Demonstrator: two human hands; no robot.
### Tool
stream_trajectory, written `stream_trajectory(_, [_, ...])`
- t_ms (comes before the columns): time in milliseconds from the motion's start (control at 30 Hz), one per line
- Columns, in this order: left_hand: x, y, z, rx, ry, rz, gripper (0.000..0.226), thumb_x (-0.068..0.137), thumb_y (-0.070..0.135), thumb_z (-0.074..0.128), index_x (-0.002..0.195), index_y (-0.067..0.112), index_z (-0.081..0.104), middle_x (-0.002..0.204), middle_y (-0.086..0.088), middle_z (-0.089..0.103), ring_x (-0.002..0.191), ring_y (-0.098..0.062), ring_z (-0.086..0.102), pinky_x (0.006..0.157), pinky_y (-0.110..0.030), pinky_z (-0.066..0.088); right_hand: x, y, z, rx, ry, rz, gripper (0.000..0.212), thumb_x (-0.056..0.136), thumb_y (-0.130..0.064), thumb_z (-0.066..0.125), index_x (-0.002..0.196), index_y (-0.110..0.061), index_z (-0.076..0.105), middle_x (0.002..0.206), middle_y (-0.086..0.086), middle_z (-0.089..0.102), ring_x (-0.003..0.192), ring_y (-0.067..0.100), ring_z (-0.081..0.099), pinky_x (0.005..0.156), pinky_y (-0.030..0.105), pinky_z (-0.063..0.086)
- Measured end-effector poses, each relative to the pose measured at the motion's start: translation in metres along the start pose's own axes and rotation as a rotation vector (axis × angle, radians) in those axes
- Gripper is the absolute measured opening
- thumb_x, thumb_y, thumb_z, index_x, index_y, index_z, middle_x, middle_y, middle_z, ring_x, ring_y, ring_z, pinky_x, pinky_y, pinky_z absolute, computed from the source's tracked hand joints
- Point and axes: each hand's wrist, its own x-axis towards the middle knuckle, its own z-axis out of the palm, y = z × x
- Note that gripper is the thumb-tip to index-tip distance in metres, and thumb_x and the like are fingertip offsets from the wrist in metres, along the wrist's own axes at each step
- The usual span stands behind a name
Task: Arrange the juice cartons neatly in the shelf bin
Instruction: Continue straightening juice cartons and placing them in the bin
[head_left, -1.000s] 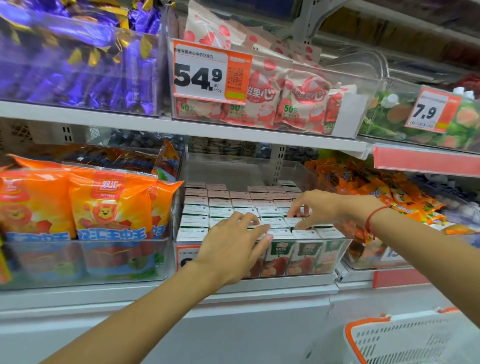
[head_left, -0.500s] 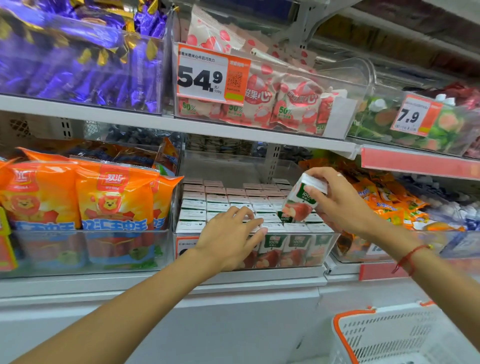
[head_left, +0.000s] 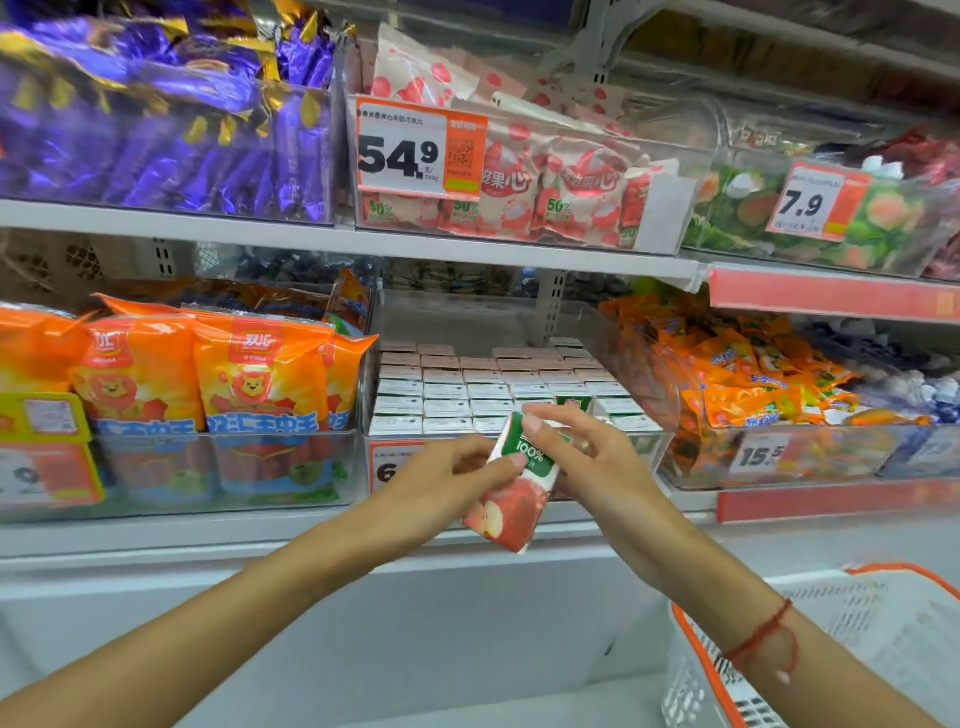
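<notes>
A small juice carton (head_left: 519, 483) with a green "100%" band and red apple picture hangs tilted in front of the clear shelf bin (head_left: 660, 410). My left hand (head_left: 447, 486) pinches its left edge and my right hand (head_left: 587, 457) grips its top and right side. Rows of like cartons (head_left: 467, 395) stand upright in the bin, white tops showing. One gap in the second row from the front shows a green carton face (head_left: 573, 402). My hands hide the bin's front middle.
Orange sausage packs (head_left: 249, 384) fill the bin to the left; orange snack bags (head_left: 743, 379) fill the bin to the right. The shelf above carries candy bins and price tags. A white basket with an orange rim (head_left: 810, 649) sits at lower right.
My right hand lifted one carton out of the bin and brought it down and forward. My left hand left the carton tops and took hold of that carton too.
</notes>
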Motion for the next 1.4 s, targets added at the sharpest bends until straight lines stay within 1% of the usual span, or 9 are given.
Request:
stream_trajectory(133, [-0.010,-0.012,0.001,-0.189,0.066,-0.082,0.023,0.090,0.034,0.063,0.109,0.021,0.068,0.094,0.008,0.076,0.083,-0.001,0.071,0.063,-0.011,0.052,0.000,0.012,0.010,0.055,-0.003,0.073,0.044,0.073,-0.047,0.071,0.112,-0.025,0.068,0.096,-0.005,0.076,0.092,0.012,0.072,0.082,0.027,0.057])
stream_trajectory(267, [-0.010,-0.023,0.004,-0.260,0.132,-0.131,0.022,0.089,0.042,0.063,0.102,0.026,0.071,0.091,0.012,0.076,0.085,-0.001,0.071,0.075,-0.019,0.053,-0.001,0.014,0.014,0.094,-0.092,0.209,0.032,0.092,-0.042,0.060,0.114,-0.019,0.067,0.106,0.002,0.074,0.096,0.016,0.071,0.082,0.026,0.056])
stream_trajectory(500, [-0.009,-0.034,0.001,-0.311,0.118,-0.185,0.014,0.090,0.043,0.061,0.100,0.036,0.069,0.093,0.020,0.074,0.087,0.004,0.069,0.064,-0.010,0.051,0.000,0.021,0.017,-0.014,-0.032,0.209,0.040,0.088,-0.047,0.062,0.118,-0.021,0.068,0.107,-0.001,0.073,0.101,0.015,0.069,0.085,0.027,0.057])
stream_trajectory(600, [-0.012,-0.036,-0.004,-0.289,0.111,-0.166,0.014,0.089,0.042,0.064,0.102,0.041,0.068,0.095,0.023,0.073,0.086,0.007,0.068,0.058,-0.006,0.049,-0.004,0.020,0.017,-0.016,-0.061,0.206,0.034,0.089,-0.046,0.061,0.112,-0.024,0.071,0.099,-0.006,0.075,0.093,0.009,0.071,0.071,0.018,0.056])
stream_trajectory(900, [-0.015,-0.040,-0.008,-0.313,0.187,-0.081,0.017,0.086,0.036,0.068,0.103,0.036,0.069,0.098,0.010,0.074,0.089,-0.002,0.070,0.065,-0.017,0.056,-0.011,0.017,0.013,0.027,-0.258,0.210,0.024,0.096,-0.026,0.057,0.119,-0.029,0.065,0.114,-0.010,0.071,0.107,0.005,0.066,0.086,0.021,0.053])
stream_trajectory(1000, [-0.013,-0.037,-0.011,-0.337,0.269,-0.074,0.023,0.086,0.038,0.067,0.108,0.030,0.069,0.104,0.007,0.073,0.095,-0.010,0.071,0.084,-0.033,0.058,-0.015,0.018,0.012,-0.003,-0.333,0.195,0.029,0.093,-0.028,0.061,0.122,-0.027,0.064,0.115,-0.009,0.072,0.109,0.006,0.065,0.095,0.026,0.051])
stream_trajectory(1100, [-0.014,-0.035,-0.010,-0.322,0.335,-0.070,0.031,0.086,0.038,0.068,0.114,0.025,0.068,0.109,0.004,0.072,0.098,-0.014,0.070,0.093,-0.042,0.055,-0.016,0.019,0.012,-0.033,-0.305,0.160,0.028,0.090,-0.031,0.065,0.118,-0.028,0.066,0.109,-0.010,0.073,0.107,0.005,0.066,0.093,0.023,0.052])
stream_trajectory(1300, [-0.011,-0.036,-0.001,-0.298,0.469,-0.018,0.008,0.084,0.032,0.073,0.088,0.037,0.069,0.091,0.015,0.070,0.074,0.001,0.070,0.061,-0.016,0.056,-0.015,0.020,0.017,-0.153,-0.095,0.032,0.032,0.078,-0.024,0.080,0.108,-0.025,0.069,0.087,-0.011,0.075,0.082,0.001,0.069,0.071,0.011,0.050])
stream_trajectory(1400, [-0.010,-0.034,0.001,-0.276,0.433,-0.068,0.024,0.073,0.046,0.078,0.093,0.035,0.071,0.086,0.015,0.072,0.081,0.001,0.070,0.072,-0.026,0.060,-0.018,0.023,0.022,-0.339,0.001,-0.097,0.037,0.068,-0.027,0.086,0.100,-0.029,0.068,0.082,-0.012,0.072,0.078,0.004,0.065,0.067,0.017,0.053])
